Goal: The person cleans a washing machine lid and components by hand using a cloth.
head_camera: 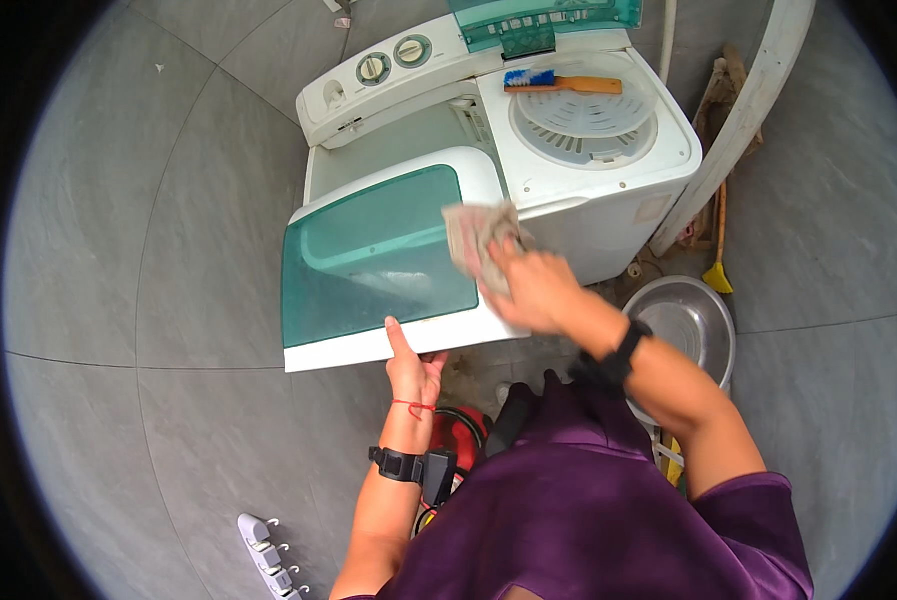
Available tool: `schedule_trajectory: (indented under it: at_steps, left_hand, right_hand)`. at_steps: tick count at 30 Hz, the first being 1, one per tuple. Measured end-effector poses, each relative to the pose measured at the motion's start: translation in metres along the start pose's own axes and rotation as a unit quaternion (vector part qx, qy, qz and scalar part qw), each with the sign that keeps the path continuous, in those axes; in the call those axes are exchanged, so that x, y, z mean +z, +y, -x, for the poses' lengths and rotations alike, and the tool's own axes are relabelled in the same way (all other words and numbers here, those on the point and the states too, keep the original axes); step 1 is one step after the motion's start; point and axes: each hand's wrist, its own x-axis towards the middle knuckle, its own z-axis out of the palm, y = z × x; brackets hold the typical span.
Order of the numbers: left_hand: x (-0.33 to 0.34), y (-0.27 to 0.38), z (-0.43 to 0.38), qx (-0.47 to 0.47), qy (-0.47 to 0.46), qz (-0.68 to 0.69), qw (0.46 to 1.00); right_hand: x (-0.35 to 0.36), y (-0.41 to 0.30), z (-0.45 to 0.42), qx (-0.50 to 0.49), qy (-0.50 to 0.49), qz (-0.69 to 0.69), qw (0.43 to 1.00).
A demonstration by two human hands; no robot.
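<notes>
A white washing machine lid with a translucent green panel (373,262) lies tilted over the front of a twin-tub washing machine (591,225). My left hand (412,367) grips the lid's near edge, thumb on top and fingers beneath. In my right hand (531,285) is a crumpled, light-coloured cloth (482,240), pressed against the lid's right side; hand and cloth are slightly blurred. The wash tub (411,139) shows behind the lid. On the machine's right side, a wooden-handled brush with blue and white bristles (561,82) rests on a round, slotted plastic cover (587,112).
A metal basin (681,319) stands to the right, near a yellow-headed broom (718,276) and a pale post (741,127). Something red (456,435) is partly hidden beside my body. A hook rack (268,559) is at the lower left. Large grey tiles surround the machine.
</notes>
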Motion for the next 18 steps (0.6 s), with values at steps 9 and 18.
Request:
schedule_trajectory:
  at_steps: [9,18]
  left_hand:
    - [-0.010,-0.004,0.007,-0.005,-0.034,-0.022,0.999]
    - [-0.008,-0.001,-0.002,0.003,-0.037,0.003,0.999]
  right_hand:
    - [0.003,-0.019,0.056,-0.043,-0.001,-0.011,0.999]
    - [-0.022,0.010,-0.059,0.146,-0.031,-0.211,0.966]
